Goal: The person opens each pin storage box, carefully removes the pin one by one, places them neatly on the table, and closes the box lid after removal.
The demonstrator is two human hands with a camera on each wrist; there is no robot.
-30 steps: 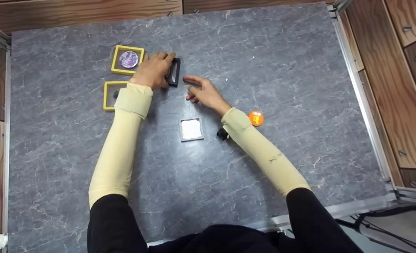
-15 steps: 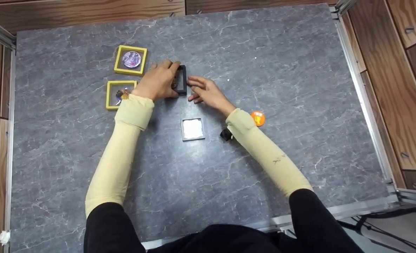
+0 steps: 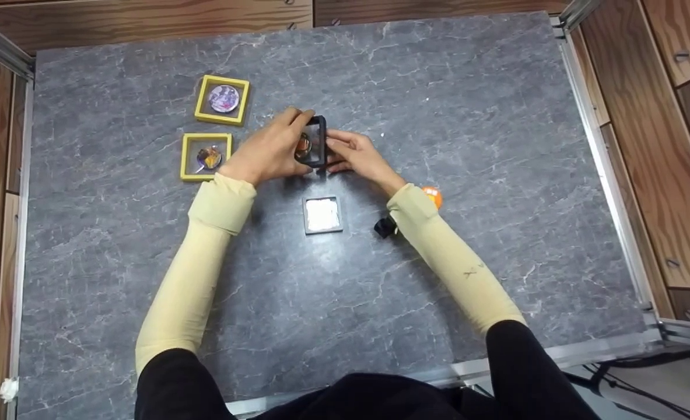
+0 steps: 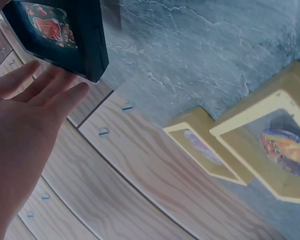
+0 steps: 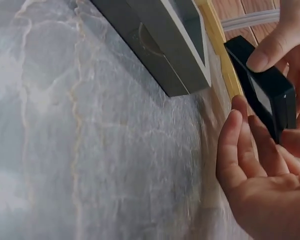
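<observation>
My left hand (image 3: 270, 147) grips a square black display frame (image 3: 322, 143) with a clear window, thumb on the near edge and fingers on the far edge. Behind the window shows a round badge (image 3: 303, 146) with a red and orange print, clearer in the left wrist view. The frame is tilted up. My right hand (image 3: 363, 160) meets its right edge; in the right wrist view its thumb lies at the frame's corner and its fingers along the other face. Below the hands, a grey square frame (image 3: 322, 214) lies flat, its window white with glare.
Two yellow display frames lie at the left: the upper frame (image 3: 220, 121) holds a purple round badge (image 3: 224, 98), the lower frame (image 3: 185, 157) an orange and blue one. Beside my right sleeve are an orange round badge (image 3: 434, 196) and a small black object (image 3: 385, 227).
My left hand has drawn the black frame right and toward me, tilting it up off the table. The right hand, apart from it before, now meets its right edge.
</observation>
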